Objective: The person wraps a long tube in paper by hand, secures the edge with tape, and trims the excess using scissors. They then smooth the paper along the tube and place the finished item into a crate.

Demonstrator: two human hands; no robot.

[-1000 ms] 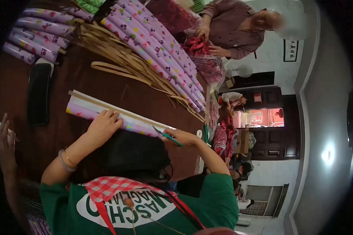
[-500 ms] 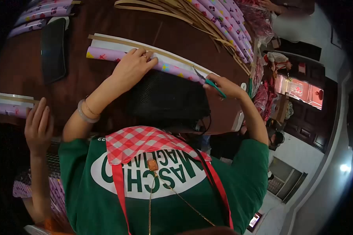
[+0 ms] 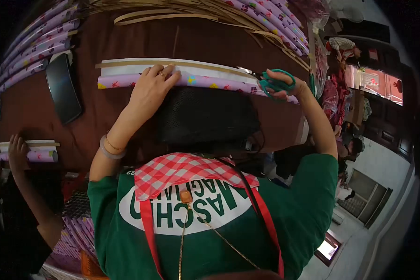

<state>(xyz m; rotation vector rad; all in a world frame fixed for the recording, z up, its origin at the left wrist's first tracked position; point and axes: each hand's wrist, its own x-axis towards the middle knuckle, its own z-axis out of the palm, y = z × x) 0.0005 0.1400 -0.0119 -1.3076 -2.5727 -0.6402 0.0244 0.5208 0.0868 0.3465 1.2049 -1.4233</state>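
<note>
A roll of purple patterned wrapping paper [image 3: 200, 80] lies crosswise before me, with its white underside [image 3: 126, 70] partly unrolled behind it. A tan strip [image 3: 205, 66] runs along that white edge. My left hand [image 3: 151, 86] is curled over the roll, its fingertips pressing at the strip. In my right hand [image 3: 284, 84] are green-handled scissors [image 3: 279, 83], fingers through the loops. Their dark blades [image 3: 249, 71] point left over the strip, close to the roll's right end. Whether the blades touch the strip cannot be told. A black perforated case [image 3: 210, 116] sits just in front of the roll.
A phone [image 3: 63, 88] lies left of the roll, beside several stacked rolls [image 3: 37, 46]. Loose tan strips [image 3: 172, 17] and more rolls [image 3: 275, 21] lie at the back of the brown table [image 3: 140, 39]. At left, a co-worker's hand [image 3: 17, 151] rests on another roll [image 3: 42, 156].
My right hand has moved right and turned, so more of the scissors' handles shows. My left hand still holds the roll. The co-worker's hand and roll appear lower in view.
</note>
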